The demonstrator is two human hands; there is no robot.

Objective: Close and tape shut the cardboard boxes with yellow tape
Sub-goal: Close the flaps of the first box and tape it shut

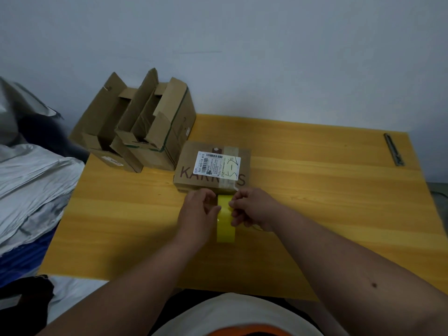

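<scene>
— Boxes first: how many of the brown cardboard ones are sealed?

— None with yellow, as far as I can see. The small closed cardboard box with the white shipping label lies flat mid-table on the yellow wooden table, only old clear tape across it. The two taller open cardboard boxes stand at the table's far left corner, flaps up.

— And the tape?

— The roll of yellow tape stands on edge just in front of the closed box. The left hand and right hand pinch it from either side, fingers curled onto the roll's top, probably picking at the free end.

— So early days?

— I'd judge so: all the taping remains.
</scene>
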